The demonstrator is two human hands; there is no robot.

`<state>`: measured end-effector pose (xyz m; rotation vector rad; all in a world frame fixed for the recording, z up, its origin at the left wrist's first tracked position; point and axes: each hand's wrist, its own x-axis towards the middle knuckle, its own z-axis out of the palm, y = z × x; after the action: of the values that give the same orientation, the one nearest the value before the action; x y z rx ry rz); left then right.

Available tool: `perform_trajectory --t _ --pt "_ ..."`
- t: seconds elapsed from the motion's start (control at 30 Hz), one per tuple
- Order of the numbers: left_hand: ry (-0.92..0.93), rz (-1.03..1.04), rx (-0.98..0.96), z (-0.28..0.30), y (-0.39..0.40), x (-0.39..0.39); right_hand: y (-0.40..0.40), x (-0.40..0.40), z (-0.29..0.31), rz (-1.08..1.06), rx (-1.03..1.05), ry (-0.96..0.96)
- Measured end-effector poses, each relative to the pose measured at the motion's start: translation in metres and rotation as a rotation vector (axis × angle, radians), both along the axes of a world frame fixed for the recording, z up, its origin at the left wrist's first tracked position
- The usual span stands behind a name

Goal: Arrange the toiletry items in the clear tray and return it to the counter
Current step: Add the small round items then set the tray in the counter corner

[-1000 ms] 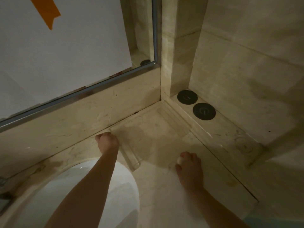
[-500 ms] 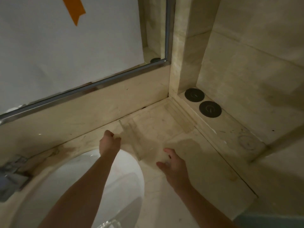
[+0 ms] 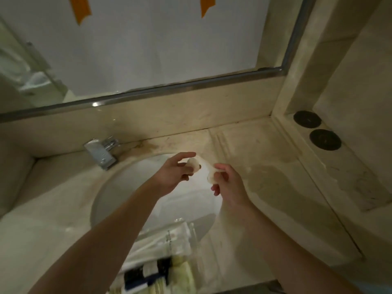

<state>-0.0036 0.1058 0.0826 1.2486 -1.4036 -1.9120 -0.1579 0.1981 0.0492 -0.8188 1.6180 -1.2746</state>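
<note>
Above the white basin (image 3: 131, 187), my left hand (image 3: 174, 175) and my right hand (image 3: 228, 185) each pinch one end of a small white soft item (image 3: 201, 165) stretched between them. What the item is cannot be told. A clear tray (image 3: 221, 143) lies faintly visible on the marble counter at the back right corner, apart from both hands. Several toiletry items (image 3: 157, 257), white packets and dark-striped pieces, lie at the basin's near edge, with a clear wall (image 3: 192, 232) beside them.
A chrome faucet (image 3: 101, 152) stands behind the basin on the left. Two round black discs (image 3: 316, 131) sit on a raised ledge at the right wall. A paper-covered mirror (image 3: 148, 49) runs along the back above the marble counter (image 3: 275, 187).
My left hand has let go of the clear tray's edge. Both hands have come together over the basin and now hold the white item. The view has swung left, showing the faucet.
</note>
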Motion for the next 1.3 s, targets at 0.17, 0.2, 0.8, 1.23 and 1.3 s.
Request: perform_trajectory --t 0.17,0.2,0.8,1.23,1.3 --pt "0.072 0.024 0.025 0.006 0.039 0.043 0.010 0.025 0.016 0.153 -0.028 -0.105" --pt "0.078 0.041 0.027 0.005 0.047 0.052 0.013 0.030 0.017 0.192 -0.025 -0.130" --pt "-0.422 -0.085 0.001 -0.021 0.151 0.134 0.071 0.082 -0.007 0.793 0.235 0.330" --pt "-0.572 -0.142 -0.024 -0.041 0.166 0.128 0.078 0.091 -0.024 1.163 0.258 0.933" --pt "-0.573 -0.139 -0.015 -0.042 0.165 0.129 0.078 0.093 -0.024 1.158 0.231 0.998"
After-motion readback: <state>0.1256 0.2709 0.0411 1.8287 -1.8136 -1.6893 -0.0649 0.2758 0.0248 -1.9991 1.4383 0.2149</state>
